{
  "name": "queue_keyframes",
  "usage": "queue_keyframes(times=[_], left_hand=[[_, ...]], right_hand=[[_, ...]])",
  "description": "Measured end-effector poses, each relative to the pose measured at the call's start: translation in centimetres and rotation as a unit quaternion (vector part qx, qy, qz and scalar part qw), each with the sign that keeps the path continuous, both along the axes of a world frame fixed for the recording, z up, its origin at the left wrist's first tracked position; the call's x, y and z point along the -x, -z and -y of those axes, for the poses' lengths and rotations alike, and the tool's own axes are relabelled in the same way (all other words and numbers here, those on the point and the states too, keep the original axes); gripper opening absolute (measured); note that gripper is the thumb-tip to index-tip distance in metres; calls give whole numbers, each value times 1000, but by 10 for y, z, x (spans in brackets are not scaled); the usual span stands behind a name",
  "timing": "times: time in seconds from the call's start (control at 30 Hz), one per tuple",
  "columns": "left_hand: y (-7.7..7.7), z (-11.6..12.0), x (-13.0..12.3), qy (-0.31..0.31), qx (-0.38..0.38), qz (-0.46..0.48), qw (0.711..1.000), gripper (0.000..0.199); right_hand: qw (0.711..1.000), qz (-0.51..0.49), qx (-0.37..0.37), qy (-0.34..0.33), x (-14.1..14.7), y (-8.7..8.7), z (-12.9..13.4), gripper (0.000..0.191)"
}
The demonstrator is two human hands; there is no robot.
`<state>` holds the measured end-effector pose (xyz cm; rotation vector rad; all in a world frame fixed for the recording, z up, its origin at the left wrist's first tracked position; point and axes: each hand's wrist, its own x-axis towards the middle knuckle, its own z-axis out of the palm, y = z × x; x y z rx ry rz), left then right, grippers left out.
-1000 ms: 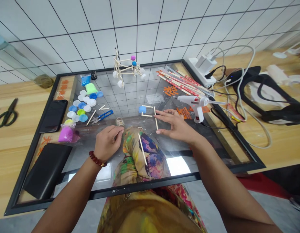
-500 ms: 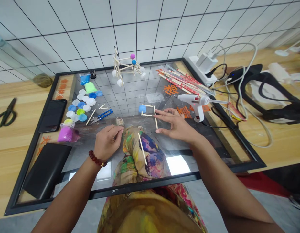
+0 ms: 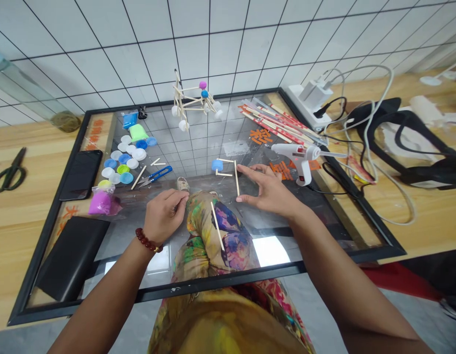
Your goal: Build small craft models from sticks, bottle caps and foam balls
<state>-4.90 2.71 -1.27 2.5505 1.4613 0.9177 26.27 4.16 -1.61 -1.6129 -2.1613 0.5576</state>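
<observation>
My right hand (image 3: 267, 189) rests spread on the glass board, thumb and index fingertip beside a thin wooden stick (image 3: 237, 179). That stick stands at the right end of a small piece made of short sticks and a blue clay lump (image 3: 217, 165). Left of it, my left hand (image 3: 166, 214) is curled on the glass, thumb against fingers; whether something small is between them is hidden. One loose stick (image 3: 217, 226) lies between the hands. A stick frame with white, pink and blue balls (image 3: 193, 105) stands at the back.
The white glue gun (image 3: 299, 160) lies right of my right hand, its cable trailing. Wrapped sticks (image 3: 279, 123) and a power strip (image 3: 311, 108) are behind. Blue snips (image 3: 156, 175), clay tubs (image 3: 125, 160), a phone (image 3: 80, 174) and a black case (image 3: 73, 258) lie left.
The index finger of my right hand has lifted back slightly from the small stick piece. My left hand has stayed in place.
</observation>
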Motion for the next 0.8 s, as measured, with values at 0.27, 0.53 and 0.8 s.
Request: queue_keyframes(times=[0.27,0.53,0.8], left_hand=[[-1,1,0,3,-4,5,1000,16],[0,0,0,4,-1,1,1000,16],[-1,0,0,0,9,-3,1000,17]], right_hand=[[1000,17,0,1,0,-2,1,81],[1000,11,-8,4,1,0,1,81],[1000,-10,-9,-6,1,2,1,81]])
